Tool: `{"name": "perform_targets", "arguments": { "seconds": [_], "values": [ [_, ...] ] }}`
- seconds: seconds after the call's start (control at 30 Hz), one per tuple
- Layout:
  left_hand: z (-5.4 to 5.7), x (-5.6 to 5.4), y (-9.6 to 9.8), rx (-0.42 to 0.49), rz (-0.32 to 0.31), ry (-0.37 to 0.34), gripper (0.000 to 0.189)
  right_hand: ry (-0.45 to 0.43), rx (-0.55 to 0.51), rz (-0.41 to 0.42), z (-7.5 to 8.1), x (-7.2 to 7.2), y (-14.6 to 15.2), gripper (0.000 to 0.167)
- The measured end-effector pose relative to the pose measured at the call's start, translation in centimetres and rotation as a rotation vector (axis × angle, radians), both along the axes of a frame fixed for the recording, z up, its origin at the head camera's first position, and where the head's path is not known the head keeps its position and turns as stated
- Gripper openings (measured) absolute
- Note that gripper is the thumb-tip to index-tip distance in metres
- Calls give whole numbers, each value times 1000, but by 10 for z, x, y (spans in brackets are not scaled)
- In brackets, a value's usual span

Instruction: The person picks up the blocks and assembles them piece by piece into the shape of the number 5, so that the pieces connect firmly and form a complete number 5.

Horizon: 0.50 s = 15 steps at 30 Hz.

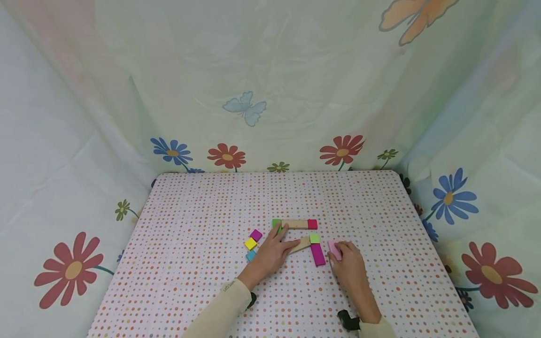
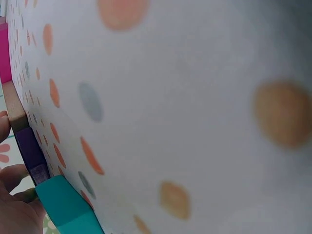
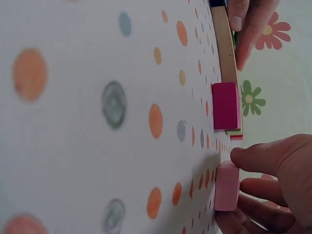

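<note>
A light pink block is pinched by my right hand on the table. In the right wrist view, the thumb is at one end of that pink block and the fingers lie along its far side. My left hand lies over the other blocks, its fingers stretched toward a green block and its thumb at a slanted wooden plank. A light green block meets the plank's right end, with a magenta block slanting down from it. A dark purple block shows in the left wrist view.
Behind, another wooden plank lies between the green block and a red block. Left of the left hand are a purple block, a yellow block and a blue block. A dotted cloth covers the table.
</note>
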<state>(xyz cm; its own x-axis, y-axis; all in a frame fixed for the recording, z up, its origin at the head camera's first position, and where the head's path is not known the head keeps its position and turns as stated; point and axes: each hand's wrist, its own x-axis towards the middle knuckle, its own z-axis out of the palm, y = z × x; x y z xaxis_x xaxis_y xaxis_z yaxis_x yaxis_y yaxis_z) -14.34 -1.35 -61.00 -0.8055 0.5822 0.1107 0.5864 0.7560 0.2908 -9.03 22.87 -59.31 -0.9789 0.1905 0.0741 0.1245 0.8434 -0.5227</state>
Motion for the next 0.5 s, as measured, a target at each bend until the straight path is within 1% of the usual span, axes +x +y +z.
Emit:
{"name": "perform_targets", "arguments": {
  "seconds": [0.13,0.5],
  "values": [
    [0,0,0,18,0,-4,37,-5,9,-32,-1,-1,-3,41],
    [1,-1,0,5,-9,18,37,8,-11,-74,-7,-1,-6,39]
  ]
}}
